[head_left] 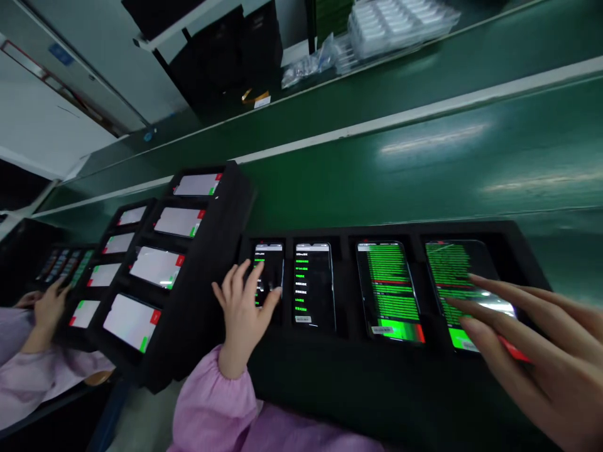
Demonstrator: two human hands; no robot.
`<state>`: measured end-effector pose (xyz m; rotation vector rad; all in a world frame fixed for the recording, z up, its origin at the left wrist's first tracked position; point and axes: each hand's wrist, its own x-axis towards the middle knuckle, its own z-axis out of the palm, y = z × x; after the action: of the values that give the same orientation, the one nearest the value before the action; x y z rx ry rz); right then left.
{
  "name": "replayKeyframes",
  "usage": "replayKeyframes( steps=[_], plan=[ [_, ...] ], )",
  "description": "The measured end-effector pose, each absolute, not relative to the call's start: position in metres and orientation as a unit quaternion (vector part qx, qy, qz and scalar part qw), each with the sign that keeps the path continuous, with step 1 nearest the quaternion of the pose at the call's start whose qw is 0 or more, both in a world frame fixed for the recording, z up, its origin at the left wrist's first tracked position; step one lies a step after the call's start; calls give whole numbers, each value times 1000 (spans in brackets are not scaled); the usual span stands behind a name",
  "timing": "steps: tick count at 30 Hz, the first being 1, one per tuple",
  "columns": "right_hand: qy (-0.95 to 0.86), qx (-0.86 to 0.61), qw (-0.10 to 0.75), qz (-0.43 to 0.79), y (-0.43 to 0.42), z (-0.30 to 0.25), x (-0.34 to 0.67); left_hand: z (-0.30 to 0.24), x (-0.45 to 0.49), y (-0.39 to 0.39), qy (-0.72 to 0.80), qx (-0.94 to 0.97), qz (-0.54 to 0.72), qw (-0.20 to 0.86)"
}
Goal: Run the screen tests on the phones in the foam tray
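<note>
Before me is a black foam tray (348, 342) with several smartphones lying screen-up in its slots. My left hand (245, 307) is spread over the leftmost phone (271, 251) and hides part of its screen. Beside that lies a second phone (315, 289) showing a list in green and white text. A third phone (391, 289) is filled with green lines and one red line. Over the rightmost phone (450, 270), also covered in green text, my right hand (532, 339) reaches with fingers extended, holding nothing. Whether either hand's fingertips touch glass I cannot tell.
To the left stand stacked black trays (198, 270) holding phones with white screens. Farther left, a co-worker's hands (49, 307) are over another tray. A green conveyor belt (320, 182) runs behind, with clear plastic trays (400, 28) at the back.
</note>
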<state>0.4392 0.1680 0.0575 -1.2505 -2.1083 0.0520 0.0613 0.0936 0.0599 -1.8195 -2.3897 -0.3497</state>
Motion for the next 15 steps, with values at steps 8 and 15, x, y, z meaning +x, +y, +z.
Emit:
replayKeyframes(
  steps=[8, 15],
  plan=[
    [-796, -543, 261, -52, 140, 71, 437, 66, 60, 61, -784, -587, -167, 116],
    [-801, -574, 159, -64, 109, 35, 403, 61, 123, 57, -762, -646, -38, 30]
  ],
)
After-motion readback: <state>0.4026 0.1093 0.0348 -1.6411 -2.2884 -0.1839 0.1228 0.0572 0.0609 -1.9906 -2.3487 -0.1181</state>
